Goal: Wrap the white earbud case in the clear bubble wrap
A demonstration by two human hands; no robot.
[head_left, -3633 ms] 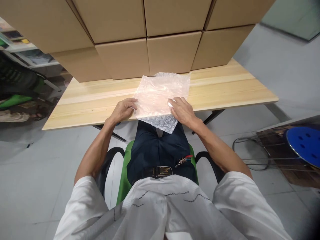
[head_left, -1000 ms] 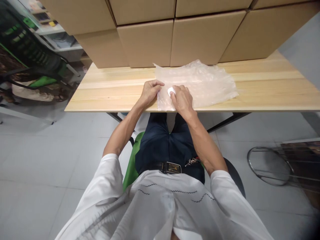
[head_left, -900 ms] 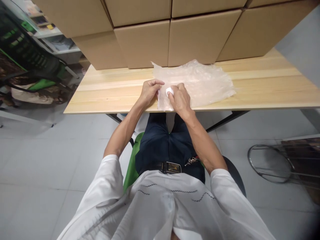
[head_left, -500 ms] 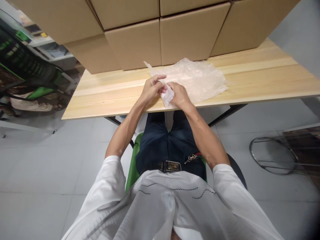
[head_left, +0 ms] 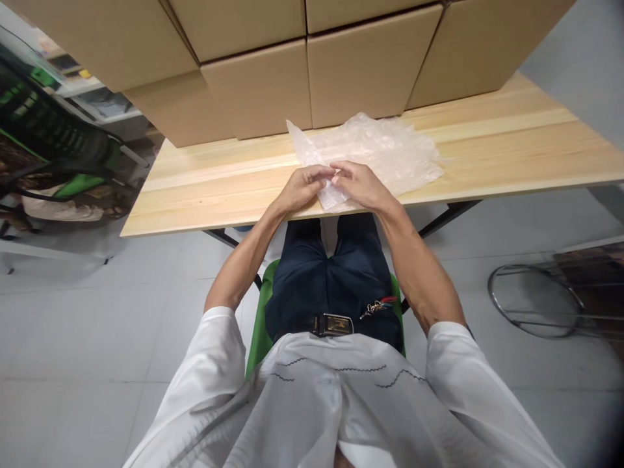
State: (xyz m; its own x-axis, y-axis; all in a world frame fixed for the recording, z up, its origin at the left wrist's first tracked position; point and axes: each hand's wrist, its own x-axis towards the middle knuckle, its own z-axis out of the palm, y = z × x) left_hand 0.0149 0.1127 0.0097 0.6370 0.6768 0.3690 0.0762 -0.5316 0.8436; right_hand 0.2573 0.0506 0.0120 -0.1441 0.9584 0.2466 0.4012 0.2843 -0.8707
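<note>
Both the left hand [head_left: 303, 188] and the right hand [head_left: 359, 185] pinch the near corner of the bubble wrap [head_left: 375, 153] lying on the tabletop [head_left: 511, 149]. Stacked cardboard boxes [head_left: 365, 71] stand just behind it, crowding the far edge.

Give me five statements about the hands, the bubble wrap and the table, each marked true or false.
1. Both hands, left hand and right hand, grip the bubble wrap. True.
2. The bubble wrap lies on the floor. False: it lies on the wooden table.
3. Cardboard boxes stand at the table's far side. True.
4. The left hand holds scissors. False: it pinches only the wrap's near corner.
5. The chair seat is blue. False: it is green.
</note>
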